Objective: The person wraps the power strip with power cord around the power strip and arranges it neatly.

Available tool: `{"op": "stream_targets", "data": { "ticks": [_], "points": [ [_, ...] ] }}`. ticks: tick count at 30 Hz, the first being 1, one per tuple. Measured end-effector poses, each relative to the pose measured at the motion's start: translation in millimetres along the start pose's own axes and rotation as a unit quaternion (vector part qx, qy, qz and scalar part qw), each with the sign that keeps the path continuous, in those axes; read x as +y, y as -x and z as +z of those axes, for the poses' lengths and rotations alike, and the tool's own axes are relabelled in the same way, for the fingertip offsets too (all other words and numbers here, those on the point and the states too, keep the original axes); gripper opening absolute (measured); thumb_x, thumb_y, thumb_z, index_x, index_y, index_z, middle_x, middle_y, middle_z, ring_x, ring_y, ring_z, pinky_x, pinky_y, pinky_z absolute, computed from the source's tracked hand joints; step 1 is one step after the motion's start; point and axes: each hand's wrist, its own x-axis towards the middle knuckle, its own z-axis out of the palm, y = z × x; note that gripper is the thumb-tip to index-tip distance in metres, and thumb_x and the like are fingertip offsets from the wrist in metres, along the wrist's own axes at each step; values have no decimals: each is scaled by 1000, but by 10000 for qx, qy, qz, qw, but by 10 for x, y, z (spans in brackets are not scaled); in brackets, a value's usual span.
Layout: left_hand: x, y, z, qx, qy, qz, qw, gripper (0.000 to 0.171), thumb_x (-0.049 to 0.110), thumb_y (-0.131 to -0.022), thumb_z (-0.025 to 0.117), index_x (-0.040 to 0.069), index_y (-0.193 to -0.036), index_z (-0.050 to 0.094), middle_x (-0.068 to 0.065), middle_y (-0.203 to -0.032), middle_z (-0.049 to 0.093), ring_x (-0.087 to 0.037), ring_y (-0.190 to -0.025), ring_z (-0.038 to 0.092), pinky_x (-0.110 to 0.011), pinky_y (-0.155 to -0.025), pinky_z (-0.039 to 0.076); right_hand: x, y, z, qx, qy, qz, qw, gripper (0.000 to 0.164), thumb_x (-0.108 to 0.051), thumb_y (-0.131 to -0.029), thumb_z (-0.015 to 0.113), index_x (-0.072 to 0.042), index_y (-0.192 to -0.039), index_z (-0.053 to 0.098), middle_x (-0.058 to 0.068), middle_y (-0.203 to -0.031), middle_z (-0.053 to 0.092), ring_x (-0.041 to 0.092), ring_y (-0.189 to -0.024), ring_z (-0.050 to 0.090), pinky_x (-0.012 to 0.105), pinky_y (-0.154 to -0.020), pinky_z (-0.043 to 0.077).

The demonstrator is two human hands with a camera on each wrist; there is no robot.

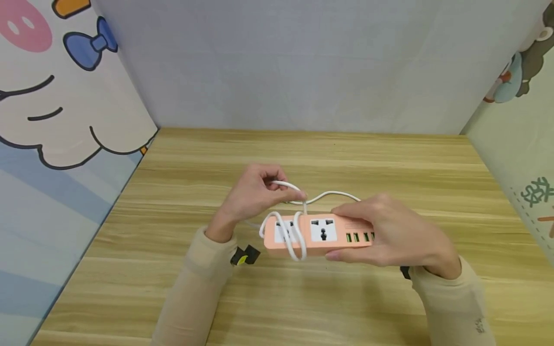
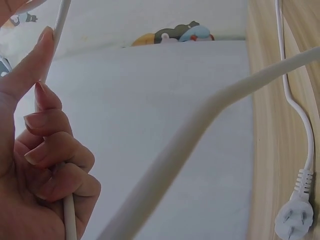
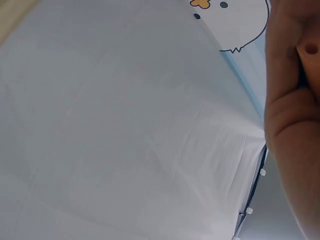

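Note:
A peach-coloured power strip (image 1: 306, 234) with white sockets and several USB ports is held above the table by my right hand (image 1: 389, 233), thumb on its near edge and fingers on its far edge. White cord (image 1: 298, 250) loops round the strip's left end. Beyond that end, my left hand (image 1: 259, 190) grips a stretch of the cord, its fingers curled round it, as the left wrist view also shows. In that view the white three-pin plug (image 2: 294, 217) lies on the wooden surface. The right wrist view catches only part of my right hand (image 3: 292, 100) and a sliver of the strip.
The wood-grain table (image 1: 195, 298) extends around both hands. A plain pale panel (image 1: 303, 67) stands at its back, with cartoon-printed panels (image 1: 78, 144) on the left and right. Loose white cord (image 1: 333, 193) runs behind the strip.

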Motion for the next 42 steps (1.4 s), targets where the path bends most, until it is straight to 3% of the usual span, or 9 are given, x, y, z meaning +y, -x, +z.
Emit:
{"op": "stream_targets", "data": {
  "ticks": [18, 29, 36, 42],
  "points": [
    [60, 29, 43, 110, -644, 279, 9975, 32, 27, -73, 93, 15, -68, 64, 4, -55, 41, -8, -50, 30, -22, -49, 27, 8, -72, 80, -584, 236, 687, 9956, 29, -50, -82, 81, -30, -81, 60, -21, -65, 47, -6, -52, 40, 18, -49, 37],
    [237, 112, 16, 73, -1016, -135, 9947, 28, 34, -81, 87, 17, -69, 68, 4, -57, 47, -8, -50, 33, -21, -49, 29, -22, -106, 118, -659, 430, 920, 9926, 32, -53, -85, 78, -26, -82, 61, -17, -64, 48, -4, -53, 40, 18, -50, 38],
    [343, 152, 15, -25, -1346, -445, 9899, 23, 38, -91, 77, 16, -82, 76, 4, -74, 67, -10, -62, 53, -24, -56, 44, -3, -105, 113, -416, 575, 1332, 9885, 35, -51, -84, 79, -21, -83, 62, -15, -60, 49, -2, -49, 41, 20, -48, 37],
    [401, 181, 34, -62, -1615, -605, 9850, 25, 39, -96, 70, 17, -91, 79, 3, -75, 68, -10, -58, 46, -24, -52, 37, 43, -106, 108, -252, 819, 1496, 9850, 34, -48, -83, 81, -19, -85, 64, -13, -60, 50, 0, -50, 43, 21, -50, 38]
  ]
}}
